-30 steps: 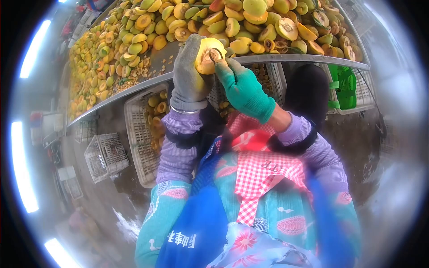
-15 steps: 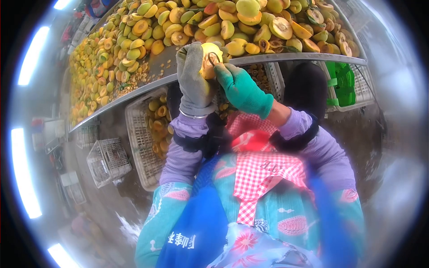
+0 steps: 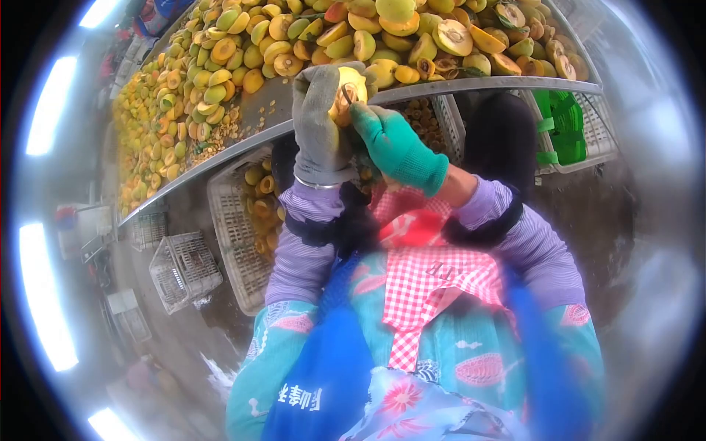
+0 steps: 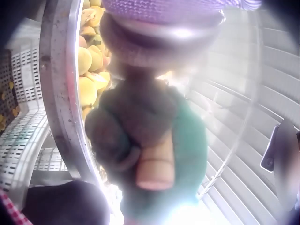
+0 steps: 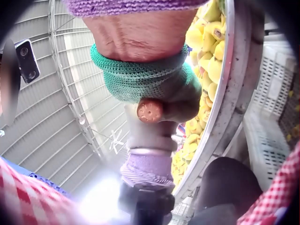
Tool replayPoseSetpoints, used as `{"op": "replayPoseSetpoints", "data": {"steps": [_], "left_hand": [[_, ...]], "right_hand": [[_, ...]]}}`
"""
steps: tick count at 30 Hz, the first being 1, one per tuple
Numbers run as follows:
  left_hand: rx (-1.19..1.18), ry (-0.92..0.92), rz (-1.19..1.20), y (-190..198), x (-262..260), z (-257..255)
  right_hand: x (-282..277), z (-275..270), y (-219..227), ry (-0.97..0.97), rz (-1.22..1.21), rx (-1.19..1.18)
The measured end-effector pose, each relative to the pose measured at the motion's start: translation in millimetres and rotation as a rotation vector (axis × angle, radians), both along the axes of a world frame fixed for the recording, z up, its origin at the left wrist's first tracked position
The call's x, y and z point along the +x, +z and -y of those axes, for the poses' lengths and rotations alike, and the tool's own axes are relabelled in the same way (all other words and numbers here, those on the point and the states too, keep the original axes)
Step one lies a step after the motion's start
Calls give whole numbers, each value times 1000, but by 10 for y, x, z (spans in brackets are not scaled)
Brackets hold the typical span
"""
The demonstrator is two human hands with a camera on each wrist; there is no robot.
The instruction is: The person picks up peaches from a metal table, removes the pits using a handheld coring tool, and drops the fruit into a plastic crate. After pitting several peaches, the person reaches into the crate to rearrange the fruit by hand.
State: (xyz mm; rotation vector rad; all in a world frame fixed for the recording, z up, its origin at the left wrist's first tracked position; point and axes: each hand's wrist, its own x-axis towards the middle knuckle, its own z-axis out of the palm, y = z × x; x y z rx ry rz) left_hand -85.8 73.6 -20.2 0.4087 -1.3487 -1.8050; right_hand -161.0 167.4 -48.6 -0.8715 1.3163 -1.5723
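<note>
My left hand [image 3: 320, 125], in a grey glove, grips a halved yellow peach [image 3: 353, 81] just in front of the table's metal edge. The cut face is turned toward my right hand [image 3: 404, 151], which wears a green glove. That hand holds a pitting knife by its handle; the round brown handle end [image 5: 150, 111] pokes out of the fist in the right wrist view. In the head view the thin curved blade [image 3: 346, 95] lies at the stone in the middle of the cut face. Both hands are close together, and the left palm is hidden.
Halved peaches [image 3: 279, 51] lie heaped on the metal table [image 3: 254, 110], with loose stones [image 3: 213, 140] among them. Below its edge, a white crate [image 3: 239, 242] holds more fruit. A crate with green straps [image 3: 562, 128] is at the right; another white crate [image 3: 184, 272] stands on the floor.
The peach half has turned from facing the camera to a more slanted position, and the left hand has rotated with it. The pitting knife stays at the stone throughout.
</note>
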Motion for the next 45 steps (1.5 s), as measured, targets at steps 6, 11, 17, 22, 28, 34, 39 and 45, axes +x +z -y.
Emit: {"op": "replayPoseSetpoints", "data": {"steps": [6,11,17,22,28,34,39,45], "left_hand": [[-49,-57,99,109,-5,0],[-12,99,232,36,-120,-7],[10,-181,412,253,-167,277],[-79,177,202,56,-304,58],[-7,-224,394,178,-229,278],[-279,-365,670,247,-300,190],[11,-173,426,161,-410,268],[-65,-54,331,-122,-378,356]], "right_hand": [[93,-51,-1,-36,91,-21],[-37,-175,297,106,149,222],[-42,-89,186,96,262,94],[-49,-130,335,0,232,133],[-228,-179,273,277,262,155],[254,-97,-169,-73,83,54],[-23,-80,-14,-96,-198,153],[-255,-81,-23,6,-531,241]]}}
